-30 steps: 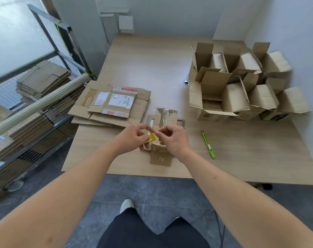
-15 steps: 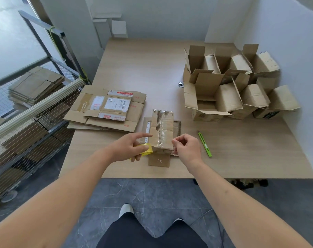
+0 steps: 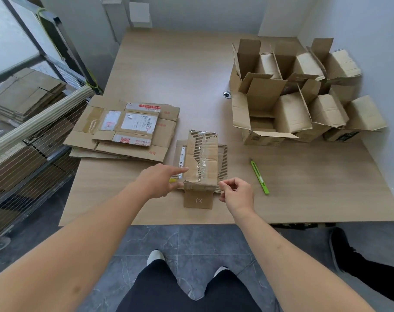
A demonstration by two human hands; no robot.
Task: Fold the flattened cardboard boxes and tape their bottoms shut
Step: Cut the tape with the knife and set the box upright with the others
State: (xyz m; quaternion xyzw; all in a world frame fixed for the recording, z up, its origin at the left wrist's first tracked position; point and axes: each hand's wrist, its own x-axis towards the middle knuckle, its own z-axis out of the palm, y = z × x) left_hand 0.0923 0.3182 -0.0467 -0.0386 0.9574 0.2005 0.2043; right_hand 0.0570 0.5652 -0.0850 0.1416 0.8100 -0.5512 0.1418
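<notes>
Nearest the camera, both bare forearms reach over the near edge of the light wood-grain table (image 3: 304, 199). The left hand (image 3: 156, 180) extends its index finger to the left side of the small brown corrugated cardboard box (image 3: 201, 163); its other fingers curl over a small yellow object (image 3: 173, 180), mostly hidden, so whether they grip it cannot be told. The right hand (image 3: 236, 193), just right of the box's near corner, has fingertips pinched together; whether anything is held between them is too fine to resolve.

The box stands bottom-up near the table's front edge, centre. Its bottom flaps are closed, with glossy clear tape along the seam and torn patches exposing the fluting. A near flap lying flat on the table bears handwriting reading roughly "X1", inverted.

Right of the box lies a slim green utility knife (image 3: 259, 177). Left, a stack of flattened brown cardboard boxes (image 3: 124, 131) carries white shipping labels and red print, illegible. Far right, a cluster of erected open-topped cardboard boxes (image 3: 299, 97) stands against the wall. At left, a wire-mesh cart (image 3: 22, 143) holding more flattened cardboard is cut off by the frame edge.
</notes>
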